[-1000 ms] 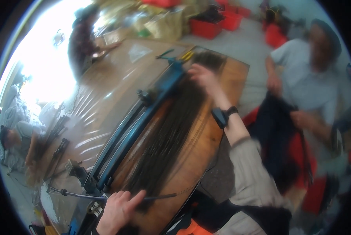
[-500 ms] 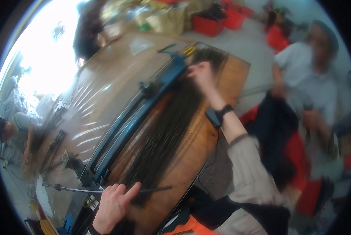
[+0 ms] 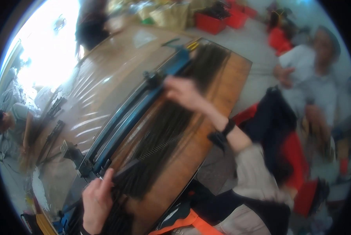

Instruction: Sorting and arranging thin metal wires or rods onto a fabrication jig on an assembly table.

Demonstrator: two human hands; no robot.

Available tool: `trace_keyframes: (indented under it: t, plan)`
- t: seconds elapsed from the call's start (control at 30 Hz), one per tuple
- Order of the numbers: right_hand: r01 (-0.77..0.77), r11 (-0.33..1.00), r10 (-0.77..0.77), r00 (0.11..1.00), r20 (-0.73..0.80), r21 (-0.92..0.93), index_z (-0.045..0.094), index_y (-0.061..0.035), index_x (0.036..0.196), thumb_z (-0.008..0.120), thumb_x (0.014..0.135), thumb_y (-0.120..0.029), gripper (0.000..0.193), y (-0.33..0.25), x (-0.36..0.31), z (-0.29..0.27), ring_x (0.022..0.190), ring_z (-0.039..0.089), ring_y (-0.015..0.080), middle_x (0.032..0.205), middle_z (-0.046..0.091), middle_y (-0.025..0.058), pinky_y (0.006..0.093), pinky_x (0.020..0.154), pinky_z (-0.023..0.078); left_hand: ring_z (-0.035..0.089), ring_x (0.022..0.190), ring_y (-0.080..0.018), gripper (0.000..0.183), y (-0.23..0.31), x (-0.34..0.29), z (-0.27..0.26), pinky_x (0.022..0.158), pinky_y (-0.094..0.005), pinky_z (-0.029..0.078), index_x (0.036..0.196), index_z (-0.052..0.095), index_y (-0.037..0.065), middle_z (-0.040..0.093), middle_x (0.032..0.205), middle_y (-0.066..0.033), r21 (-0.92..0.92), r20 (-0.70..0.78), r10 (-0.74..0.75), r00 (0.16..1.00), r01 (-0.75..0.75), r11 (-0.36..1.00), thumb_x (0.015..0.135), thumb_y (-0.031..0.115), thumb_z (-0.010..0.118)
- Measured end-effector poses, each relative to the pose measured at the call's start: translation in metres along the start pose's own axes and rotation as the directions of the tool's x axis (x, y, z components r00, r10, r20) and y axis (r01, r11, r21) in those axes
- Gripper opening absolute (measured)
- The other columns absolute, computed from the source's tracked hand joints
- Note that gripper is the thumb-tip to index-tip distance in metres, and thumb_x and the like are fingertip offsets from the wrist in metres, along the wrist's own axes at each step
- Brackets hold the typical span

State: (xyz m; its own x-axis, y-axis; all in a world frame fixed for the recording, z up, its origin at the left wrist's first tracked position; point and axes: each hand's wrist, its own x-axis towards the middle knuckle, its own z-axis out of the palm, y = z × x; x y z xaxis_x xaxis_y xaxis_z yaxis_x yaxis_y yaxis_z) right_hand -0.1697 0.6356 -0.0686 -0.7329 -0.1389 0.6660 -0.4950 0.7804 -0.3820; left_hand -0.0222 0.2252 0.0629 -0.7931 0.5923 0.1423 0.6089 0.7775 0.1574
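At the lower left, my left hand point(image 3: 98, 203) is closed around a thin dark rod point(image 3: 129, 166). A coil spring point(image 3: 156, 149) shows at the rod's far end, which points up and to the right across the bench. My right hand point(image 3: 183, 94) is over the blue metal fixture point(image 3: 118, 139), beside its dark clamp block point(image 3: 154, 79); motion smears its fingers. The long fixture runs diagonally over the bench, with an end block point(image 3: 85, 169) close to my left hand. Right of it lies a thick bundle of long dark springs point(image 3: 169, 127).
The wooden bench top point(image 3: 226, 92) borders the springs, and a clear plastic sheet point(image 3: 91, 94) covers the left side. Yellow-handled pliers point(image 3: 192, 46) lie at the fixture's far end. A person point(image 3: 312, 82) sits at the right; others are at the left. Red bins point(image 3: 210, 22) stand behind.
My right hand has moved left and nearer, from the fixture's far end to its clamp block. My left hand has shifted left and down, and the rod has swung to tilt upward right.
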Motion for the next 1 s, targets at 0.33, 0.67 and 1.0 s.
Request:
trace_keyframes:
  t: [0.33, 0.67, 1.0]
  plan:
    - [-0.001, 0.857, -0.043, 0.996, 0.073, 0.516, 0.071, -0.0074, 0.093, 0.064, 0.092, -0.018, 0.013, -0.14, -0.014, 0.022, 0.073, 0.064, 0.0173, 0.081, 0.067, 0.0061, 0.0296, 0.067, 0.051, 0.061, 0.069, -0.0319, 0.044, -0.048, -0.042, -0.017, 0.063, -0.0423, 0.049, 0.127, 0.061, 0.014, 0.057, 0.073, -0.0125, 0.174, -0.093, -0.217, 0.972, 0.23, 0.957, 0.086, 0.0, 0.059]
    - [-0.511, 0.586, 0.051, 0.798, 0.6, 0.629, 0.072, -0.0092, 0.092, 0.076, 0.083, -0.016, 0.012, -0.223, -0.008, 0.041, 0.078, 0.06, 0.0182, 0.077, 0.064, 0.0049, 0.0317, 0.071, 0.049, 0.059, 0.066, -0.0295, 0.043, -0.05, -0.087, -0.025, 0.06, -0.0407, 0.048, 0.126, 0.063, 0.014, 0.056, 0.072, -0.012, 0.094, -0.129, -0.213, 0.968, 0.226, 0.97, 0.085, 0.002, 0.064]
    - [0.524, 0.809, -0.451, 0.844, -0.289, 0.267, 0.073, -0.0145, 0.107, 0.075, 0.083, -0.03, 0.028, -0.235, -0.027, 0.076, 0.072, 0.056, 0.0167, 0.073, 0.059, 0.0006, 0.0328, 0.065, 0.048, 0.054, 0.065, -0.0272, 0.046, -0.045, -0.103, -0.007, 0.061, -0.0406, 0.045, 0.126, 0.063, 0.01, 0.051, 0.07, -0.0102, 0.166, -0.167, -0.157, 0.973, 0.185, 0.969, 0.082, -0.003, 0.062]
